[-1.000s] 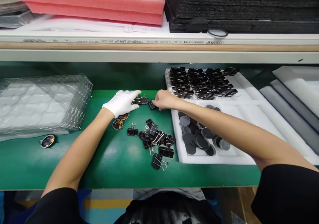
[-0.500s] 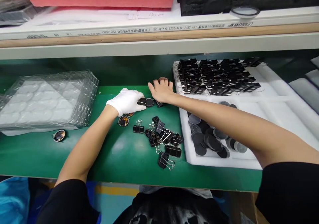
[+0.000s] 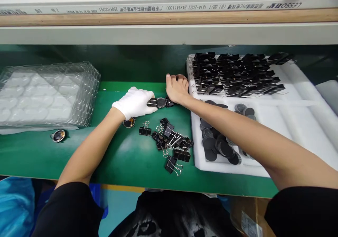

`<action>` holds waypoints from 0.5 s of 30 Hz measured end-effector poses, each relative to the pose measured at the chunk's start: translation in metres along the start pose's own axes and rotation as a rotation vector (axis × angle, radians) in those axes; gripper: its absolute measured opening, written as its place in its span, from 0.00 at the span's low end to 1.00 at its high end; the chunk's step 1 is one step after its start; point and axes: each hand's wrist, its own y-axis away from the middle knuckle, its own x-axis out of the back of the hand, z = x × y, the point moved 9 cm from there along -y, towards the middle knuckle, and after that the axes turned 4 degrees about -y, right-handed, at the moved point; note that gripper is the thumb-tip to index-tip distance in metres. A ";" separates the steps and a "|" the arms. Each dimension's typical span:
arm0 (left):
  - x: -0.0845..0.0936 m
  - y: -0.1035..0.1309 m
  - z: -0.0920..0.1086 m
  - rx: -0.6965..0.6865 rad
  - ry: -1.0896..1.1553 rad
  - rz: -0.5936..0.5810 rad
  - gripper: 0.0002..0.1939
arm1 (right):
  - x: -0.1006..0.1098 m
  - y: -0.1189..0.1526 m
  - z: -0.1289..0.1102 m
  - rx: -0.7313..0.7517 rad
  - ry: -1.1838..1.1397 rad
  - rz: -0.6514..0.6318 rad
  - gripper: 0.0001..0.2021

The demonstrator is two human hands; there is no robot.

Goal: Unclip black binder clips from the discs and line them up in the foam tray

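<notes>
My left hand (image 3: 137,102), in a white glove, is closed on a black binder clip (image 3: 151,102) at the left edge of a round dark disc (image 3: 161,102). A second binder clip (image 3: 169,102) sits at the disc's right edge, beside my bare right hand (image 3: 177,87). That hand's fingers are bent and point away from me; its fingertips and anything between them are hard to make out. Below my hands lies a pile of loose binder clips (image 3: 171,135). A round piece with a dark and orange face (image 3: 129,123) is just under my left hand.
Stacked clear plastic trays (image 3: 50,93) stand at the left, with another round piece (image 3: 58,135) in front. At the right, a white foam tray (image 3: 274,124) holds rows of clipped discs (image 3: 235,73) and loose dark discs (image 3: 224,149). A shelf edge (image 3: 169,34) crosses above.
The view has shifted down and to the right. My right hand is a little further from my left, and more of the disc and the right clip shows between them.
</notes>
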 end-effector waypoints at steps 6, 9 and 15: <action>-0.001 -0.001 0.005 0.009 -0.058 0.019 0.25 | 0.001 0.000 0.000 -0.007 0.032 0.019 0.31; 0.000 0.000 0.006 -0.010 -0.058 0.049 0.25 | 0.002 0.002 -0.001 -0.019 0.041 0.024 0.31; 0.002 0.000 0.006 -0.018 -0.043 0.078 0.25 | 0.005 0.002 -0.003 -0.005 0.045 0.042 0.30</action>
